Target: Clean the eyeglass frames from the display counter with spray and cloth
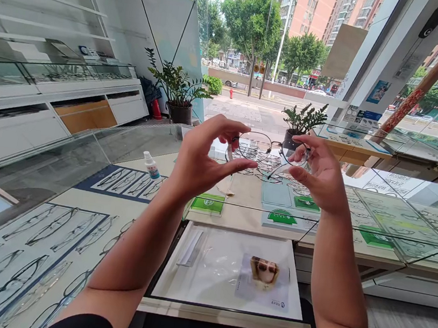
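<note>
Raised in front of me, above the glass counter, is a pair of eyeglasses (274, 144) with thin dark round rims. My left hand (207, 157) grips it at the left rim, fingertips on top and the thumb stretched out below. On the other side, my right hand (319, 170) pinches the right rim and temple between thumb and fingers. One temple arm slants down below the bridge. Under my forearms lies a white tray (217, 294) holding a printed cloth (265, 282) and a clear plastic sleeve (191, 248).
A spray bottle (151, 165) stands on the glass counter at left. Rows of eyeglass frames (41, 223) lie inside the display case, with green cards (208, 203) further over. Potted plants (178, 113) stand by the glass front, and white cabinets (99, 114) line the left wall.
</note>
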A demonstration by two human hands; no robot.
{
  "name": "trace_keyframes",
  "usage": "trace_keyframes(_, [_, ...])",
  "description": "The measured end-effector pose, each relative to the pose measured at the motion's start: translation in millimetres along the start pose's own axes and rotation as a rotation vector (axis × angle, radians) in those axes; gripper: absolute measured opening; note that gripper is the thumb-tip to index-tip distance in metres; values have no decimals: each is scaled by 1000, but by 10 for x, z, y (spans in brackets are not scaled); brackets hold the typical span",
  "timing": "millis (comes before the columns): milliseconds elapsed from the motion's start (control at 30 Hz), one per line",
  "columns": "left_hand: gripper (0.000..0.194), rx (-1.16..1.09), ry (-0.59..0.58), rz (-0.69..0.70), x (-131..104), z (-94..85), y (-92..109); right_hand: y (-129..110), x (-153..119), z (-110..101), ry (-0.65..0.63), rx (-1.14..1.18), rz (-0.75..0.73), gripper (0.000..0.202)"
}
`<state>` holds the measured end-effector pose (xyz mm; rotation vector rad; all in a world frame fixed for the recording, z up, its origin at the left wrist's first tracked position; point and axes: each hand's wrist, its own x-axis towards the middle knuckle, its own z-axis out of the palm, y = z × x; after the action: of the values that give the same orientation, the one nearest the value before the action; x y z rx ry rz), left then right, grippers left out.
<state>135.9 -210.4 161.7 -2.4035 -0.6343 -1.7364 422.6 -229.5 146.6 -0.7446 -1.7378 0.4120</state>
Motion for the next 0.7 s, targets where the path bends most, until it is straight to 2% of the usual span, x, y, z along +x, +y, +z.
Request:
trace_keyframes(367, [63, 37, 43, 27, -4, 24, 29, -14, -2, 5, -30, 17, 24, 66])
trace_keyframes(700, [64, 64, 29, 13, -14, 1, 53, -13, -19, 14, -35, 14, 35, 63])
